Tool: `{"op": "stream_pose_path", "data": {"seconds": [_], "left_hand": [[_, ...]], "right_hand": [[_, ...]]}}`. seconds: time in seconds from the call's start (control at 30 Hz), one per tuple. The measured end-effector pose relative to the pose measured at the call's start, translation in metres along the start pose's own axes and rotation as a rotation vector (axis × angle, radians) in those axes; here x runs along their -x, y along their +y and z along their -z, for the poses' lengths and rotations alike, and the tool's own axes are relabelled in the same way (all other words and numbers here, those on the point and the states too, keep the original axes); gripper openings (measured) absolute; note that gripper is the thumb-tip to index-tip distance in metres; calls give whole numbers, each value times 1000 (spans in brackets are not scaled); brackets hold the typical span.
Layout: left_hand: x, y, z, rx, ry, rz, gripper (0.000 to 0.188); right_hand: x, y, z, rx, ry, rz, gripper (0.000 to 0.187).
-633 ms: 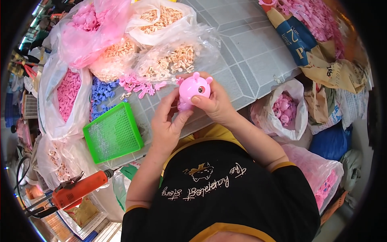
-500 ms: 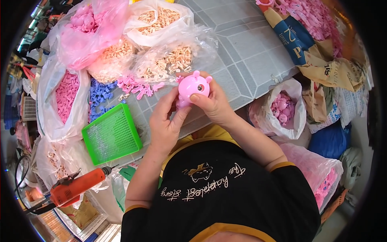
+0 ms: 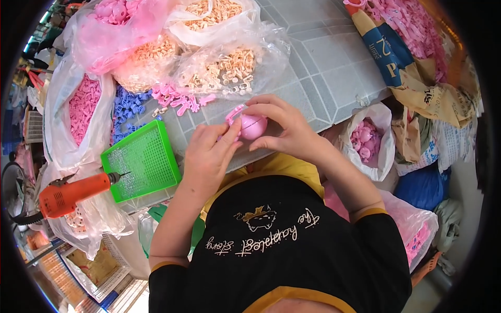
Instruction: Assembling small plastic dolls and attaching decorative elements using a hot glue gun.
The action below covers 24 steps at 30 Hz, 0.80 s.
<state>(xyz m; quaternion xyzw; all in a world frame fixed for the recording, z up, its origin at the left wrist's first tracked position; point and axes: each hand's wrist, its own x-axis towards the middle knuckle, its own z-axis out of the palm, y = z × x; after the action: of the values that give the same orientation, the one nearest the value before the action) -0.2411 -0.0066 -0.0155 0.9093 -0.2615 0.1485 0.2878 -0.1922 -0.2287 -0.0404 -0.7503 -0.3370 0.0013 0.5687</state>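
A shiny pink plastic toy (image 3: pixel 253 127), rounded and with a thin seam line across it, is held in front of me above the near table edge. My left hand (image 3: pixel 209 151) grips its left side, fingers pressed together against it. My right hand (image 3: pixel 287 125) curves around the other side, its fingertips on a small pink part at the top and its thumb just below the round body. The toy's left end is covered by my fingers.
Left of my hands lies a green perforated tray (image 3: pixel 143 161) with small metal pieces. An orange power drill (image 3: pixel 75 195) hangs beside it. Loose blue parts (image 3: pixel 128 112), pink parts (image 3: pixel 180 97) and a clear bag of cream parts (image 3: pixel 224 70) lie beyond. A white bag (image 3: pixel 383 141) of pink pieces stands right.
The toy has been turned, so its round hole no longer shows and a seam faces up. My right thumb has come off its front. The view has shifted, and the drill hangs farther left.
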Motion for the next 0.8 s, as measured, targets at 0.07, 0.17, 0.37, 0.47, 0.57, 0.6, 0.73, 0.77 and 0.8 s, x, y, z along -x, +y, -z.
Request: {"op": "stream_pose_path", "data": {"seconds": [0.07,0.17,0.37,0.47,0.57,0.6,0.73,0.77,0.8], "left_hand": [[1,1,-3,-17,-9,-19,52],[3,1,-6,-15,-21,-2,51],[1,3,-8,-38,-22,-19,50],[-3,9,-4,-99,-53,-30,51],[-3,7,-6,-82,-42,-28,52],[-2,4,-7,-85,-37,-32,52],[0,8,-9,317,100,285,44],[-1,13,-9,561,152,543,40],[0,10,-8,562,157,542,40]], "right_hand": [[6,4,-7,101,21,-29,60],[6,7,-8,247,51,77,54],[3,9,-13,235,124,105,50],[3,10,-16,148,148,37,48],[5,10,-16,139,167,18,46],[6,11,-16,142,168,24,46],[5,-8,-9,30,132,-174,60],[3,-18,-5,10,120,-280,64],[2,-21,-1,13,117,-277,64]]}}
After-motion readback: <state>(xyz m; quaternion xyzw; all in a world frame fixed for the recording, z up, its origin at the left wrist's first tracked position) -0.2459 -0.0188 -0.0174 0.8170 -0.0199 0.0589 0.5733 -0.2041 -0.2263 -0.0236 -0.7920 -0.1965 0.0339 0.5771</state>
